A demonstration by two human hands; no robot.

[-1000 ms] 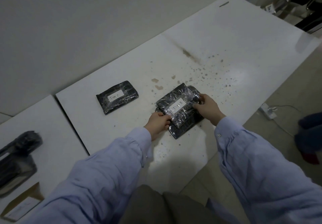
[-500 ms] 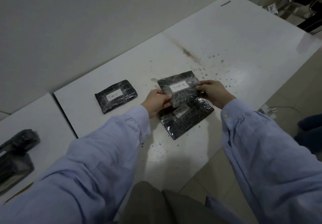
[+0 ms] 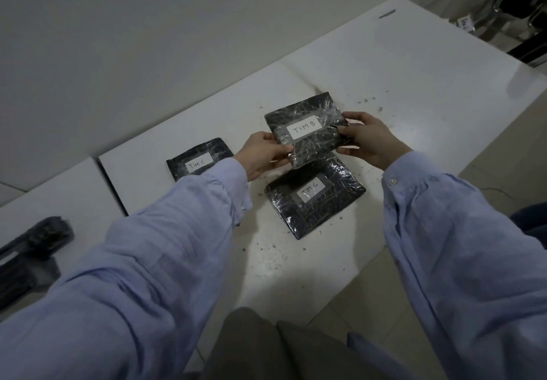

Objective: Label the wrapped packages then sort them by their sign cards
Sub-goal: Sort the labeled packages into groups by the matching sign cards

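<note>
At the centre of the frame, the left hand (image 3: 263, 155) and right hand (image 3: 367, 140) pinch opposite edges of a black film-wrapped package labelled "TIM B" (image 3: 307, 131), held above the white table (image 3: 429, 89). Just below it lies a flat black wrapped package labelled "TIM C" (image 3: 315, 199); another "TIM C" package (image 3: 196, 159) rests left of centre.

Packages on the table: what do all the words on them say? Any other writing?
"TIM B": on the held package, gripped by the left hand and the right hand.
"TIM C": on the near package, lying on the table.
"TIM C": on the far-left package.
White tag, top right: too blurred to read.
</note>
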